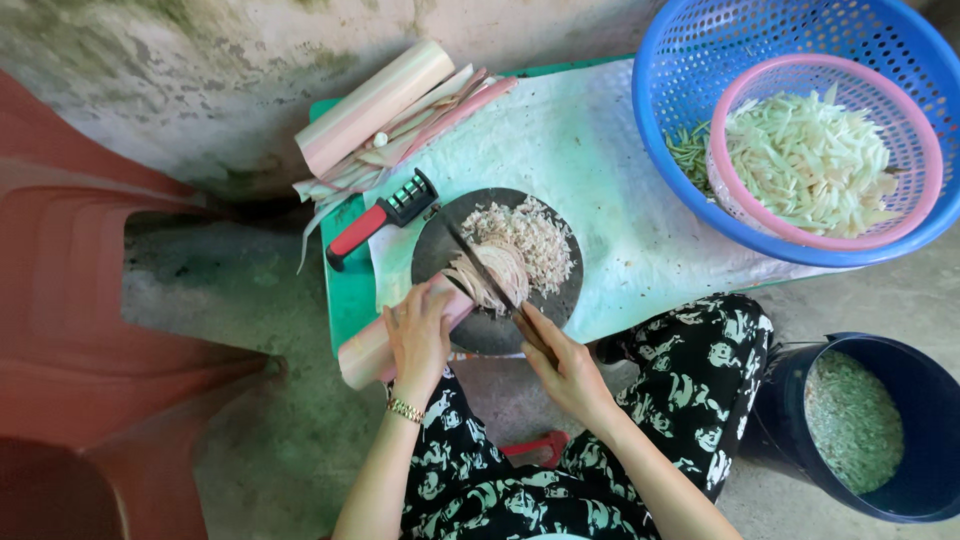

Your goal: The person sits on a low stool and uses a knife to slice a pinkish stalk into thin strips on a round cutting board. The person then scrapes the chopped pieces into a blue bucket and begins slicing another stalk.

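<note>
Slicing seen on round dark board [455, 262]: pale pink stalk [372, 345] pinned at board's near-left edge under left hand [420, 335], grip pressed around it; knife [487, 272] clamped in right hand [566, 368], blade across shreds [525, 240].

We see a matt, dark round cutting board [480, 330] on a thin white cloth [600, 200] — crinkled, slightly sheer. The knife [480, 268] blade looks like dull metal. Both perforated baskets — blue [690, 60] and pink [925, 150] — are glossy plastic. The concrete floor [220, 290] looks rough.
</note>
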